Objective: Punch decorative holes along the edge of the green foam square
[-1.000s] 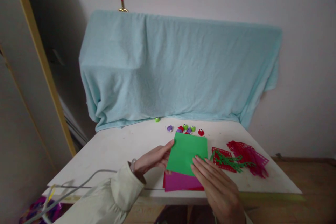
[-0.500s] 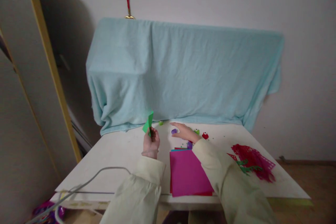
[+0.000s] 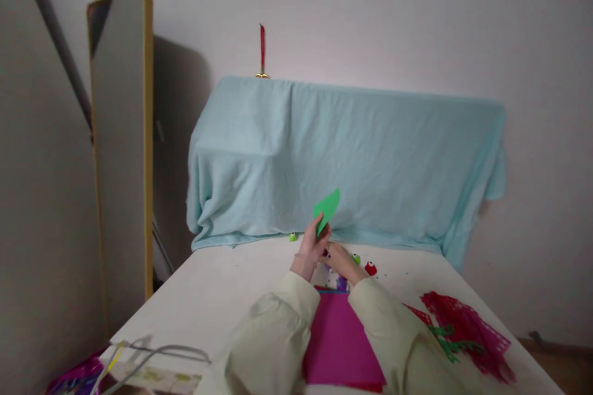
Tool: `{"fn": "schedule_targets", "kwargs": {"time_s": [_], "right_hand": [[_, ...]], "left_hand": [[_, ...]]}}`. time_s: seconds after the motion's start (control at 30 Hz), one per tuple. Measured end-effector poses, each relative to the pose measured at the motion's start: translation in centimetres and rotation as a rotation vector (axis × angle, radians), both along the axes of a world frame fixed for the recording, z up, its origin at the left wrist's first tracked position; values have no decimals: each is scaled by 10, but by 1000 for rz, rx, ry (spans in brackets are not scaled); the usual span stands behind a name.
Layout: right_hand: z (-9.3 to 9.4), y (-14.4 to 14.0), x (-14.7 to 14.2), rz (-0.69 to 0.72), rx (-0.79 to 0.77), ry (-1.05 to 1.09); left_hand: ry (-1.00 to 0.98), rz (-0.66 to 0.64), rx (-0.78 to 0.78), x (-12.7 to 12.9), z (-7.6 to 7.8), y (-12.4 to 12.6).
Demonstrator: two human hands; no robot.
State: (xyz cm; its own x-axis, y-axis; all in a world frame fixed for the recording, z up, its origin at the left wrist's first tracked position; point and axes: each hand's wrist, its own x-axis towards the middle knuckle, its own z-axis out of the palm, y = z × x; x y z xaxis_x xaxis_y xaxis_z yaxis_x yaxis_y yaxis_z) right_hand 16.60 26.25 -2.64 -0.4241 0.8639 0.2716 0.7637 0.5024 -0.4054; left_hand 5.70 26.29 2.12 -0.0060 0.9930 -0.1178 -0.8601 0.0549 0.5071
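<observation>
Against the far wall a big pale blue cloth (image 3: 343, 160) drapes over something bulky, its hem reaching the back of the white table (image 3: 222, 287). Left of it a tall mirror (image 3: 121, 142) with a yellow frame leans on the wall. On the table, between the person's two cream sleeves, lies a magenta sheet (image 3: 340, 345). To the right is a heap of red cut-out paper (image 3: 467, 330) with green scraps on it. The left hand (image 3: 310, 253) is raised above the table's back part, fingers pinched on the lower end of a green paper (image 3: 327, 210), which sticks up tilted in front of the cloth. Just beside it, lower, the right hand (image 3: 340, 259) reaches among the small punches (image 3: 369, 268); whether it grips one I cannot tell. A grey cable (image 3: 162, 352) lies at the near left edge.
</observation>
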Motion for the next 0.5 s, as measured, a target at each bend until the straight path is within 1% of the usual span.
{"fn": "schedule_targets", "kwargs": {"time_s": [0.03,0.07,0.13,0.17,0.27,0.33,0.4,0.43,0.5], "right_hand": [[2,0,7,-2,16,29],[2,0,16,-1,29,82],[1,0,33,26,-41,381],[-2,1,42,37,-108,540],[-15,2,59,17,-332,970],[-25,2,62,-16,-442,1224],[-33,1,60,-27,-496,1399],[-37,0,58,-16,-517,1440],[-41,-2,54,38,-554,1453]], "left_hand": [[33,-24,35,-8,-1,2],[86,-68,74,-19,-6,4],[354,-169,221,-42,-24,6],[449,-184,252,-55,-36,7],[624,-123,256,-84,-77,13],[714,-101,242,-95,-98,16],[768,-63,233,-99,-111,16],[783,-51,235,-99,-114,15],[782,-63,244,-96,-117,12]]}}
